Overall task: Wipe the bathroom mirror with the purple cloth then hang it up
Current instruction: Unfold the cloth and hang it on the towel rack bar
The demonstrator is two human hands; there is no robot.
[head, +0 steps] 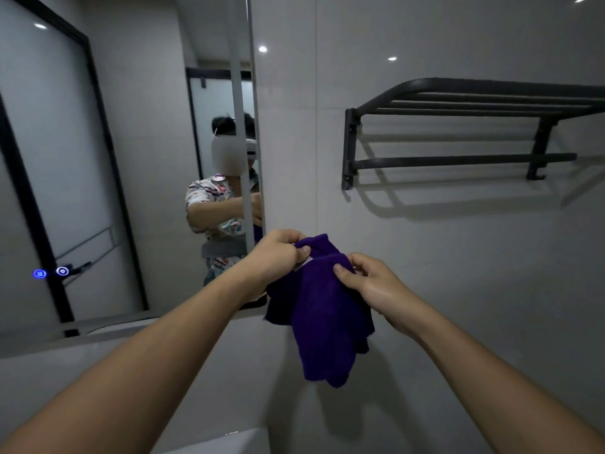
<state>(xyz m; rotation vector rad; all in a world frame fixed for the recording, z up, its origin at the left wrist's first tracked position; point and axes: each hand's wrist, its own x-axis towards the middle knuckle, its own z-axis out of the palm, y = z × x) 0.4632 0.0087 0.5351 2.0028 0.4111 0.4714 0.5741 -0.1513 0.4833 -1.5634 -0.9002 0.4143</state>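
Observation:
The purple cloth (322, 316) hangs bunched in front of the grey tiled wall, just right of the mirror's lower right corner. My left hand (278, 253) pinches its upper edge at the top left. My right hand (370, 283) grips the fabric at the upper right, thumb on the front. The bathroom mirror (131, 158) fills the left half of the view and reflects a person in a patterned shirt. A black towel rack (458, 132) with a lower bar is fixed to the wall up and to the right of the cloth.
Two lit blue touch buttons (50, 272) glow on the mirror's lower left. A pale ledge or counter edge (229, 440) shows at the bottom. The black-framed frosted door appears only as a reflection.

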